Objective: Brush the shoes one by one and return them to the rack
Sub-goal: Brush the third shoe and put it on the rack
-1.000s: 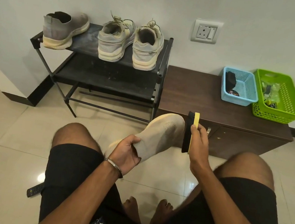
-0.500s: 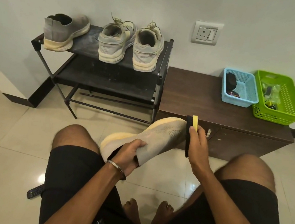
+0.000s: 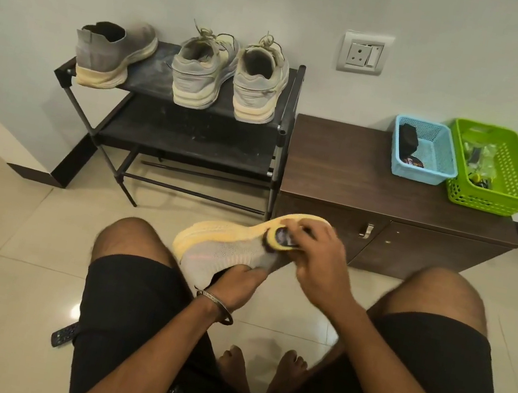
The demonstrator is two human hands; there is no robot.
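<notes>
A grey knit shoe (image 3: 224, 252) with a yellowish sole lies on its side between my knees, sole turned to the left and up. My left hand (image 3: 238, 283) grips it at the collar, fingers tucked into the opening. My right hand (image 3: 319, 258) holds a yellow-backed brush (image 3: 279, 238) and presses it on the shoe's upper near the toe. On the top shelf of the black rack (image 3: 172, 133) stand the matching grey shoe (image 3: 113, 53) at the left and a laced pair (image 3: 228, 76) at the right.
A dark wooden cabinet (image 3: 341, 169) stands right of the rack, carrying a blue basket (image 3: 424, 152) and a green basket (image 3: 491, 170). A remote (image 3: 65, 333) lies on the tiled floor by my left thigh. A wall socket (image 3: 363, 54) is above.
The shoe has been rolled so its sole faces up-left. My right hand came over from the toe's right side and set the brush on the upper.
</notes>
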